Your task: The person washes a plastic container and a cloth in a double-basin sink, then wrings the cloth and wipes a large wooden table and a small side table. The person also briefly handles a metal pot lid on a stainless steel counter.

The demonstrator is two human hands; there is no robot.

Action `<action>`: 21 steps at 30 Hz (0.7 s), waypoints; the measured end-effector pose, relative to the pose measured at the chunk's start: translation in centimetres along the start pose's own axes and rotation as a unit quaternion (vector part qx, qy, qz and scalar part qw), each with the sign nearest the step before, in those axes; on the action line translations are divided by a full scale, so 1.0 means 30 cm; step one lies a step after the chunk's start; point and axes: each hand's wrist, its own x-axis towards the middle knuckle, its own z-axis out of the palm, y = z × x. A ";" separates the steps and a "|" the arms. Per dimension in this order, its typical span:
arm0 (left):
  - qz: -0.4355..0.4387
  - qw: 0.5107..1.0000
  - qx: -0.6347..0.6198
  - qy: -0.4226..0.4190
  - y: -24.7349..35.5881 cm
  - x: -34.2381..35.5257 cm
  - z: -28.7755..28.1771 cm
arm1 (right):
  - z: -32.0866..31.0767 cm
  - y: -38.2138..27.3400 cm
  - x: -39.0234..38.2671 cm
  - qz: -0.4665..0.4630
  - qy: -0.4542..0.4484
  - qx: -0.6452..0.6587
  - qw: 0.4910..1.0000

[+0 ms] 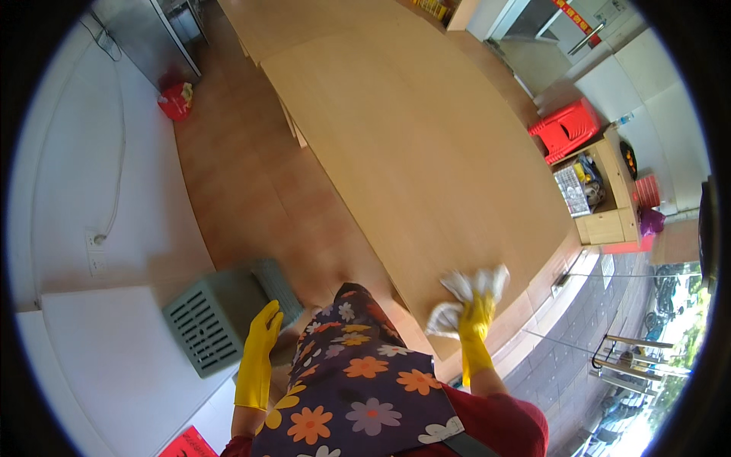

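My right hand (476, 316), in a yellow rubber glove, presses a white cloth (487, 283) onto the near right corner of a long light-brown table (426, 152). The cloth is bunched and spreads out past the fingers on both sides; its edges are slightly blurred. My left hand (263, 331), also in a yellow glove, hangs at my left side with its fingers extended and nothing in them. It is beside a grey-green slotted plastic stool (209, 324), partly overlapping it; whether they touch I cannot tell. A flowered apron (365, 381) covers my front.
A red bag (176, 101) lies by the metal cabinet (145, 38) at far left. Beyond the table's right edge are a red plastic stool (567, 128) and a wooden cabinet (605, 221) with things inside. A glass door (544, 38) stands at far right.
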 end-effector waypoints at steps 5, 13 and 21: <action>-0.016 0.996 0.031 -0.078 0.104 0.269 -0.013 | 0.089 -0.029 0.059 0.176 0.064 -0.052 0.981; 0.032 0.986 0.099 -0.133 0.456 0.704 0.086 | 0.538 -0.731 1.251 0.026 0.024 0.088 0.995; 0.078 0.921 0.357 -0.138 0.864 1.055 0.107 | 0.813 -1.503 1.582 -0.369 0.058 0.157 0.914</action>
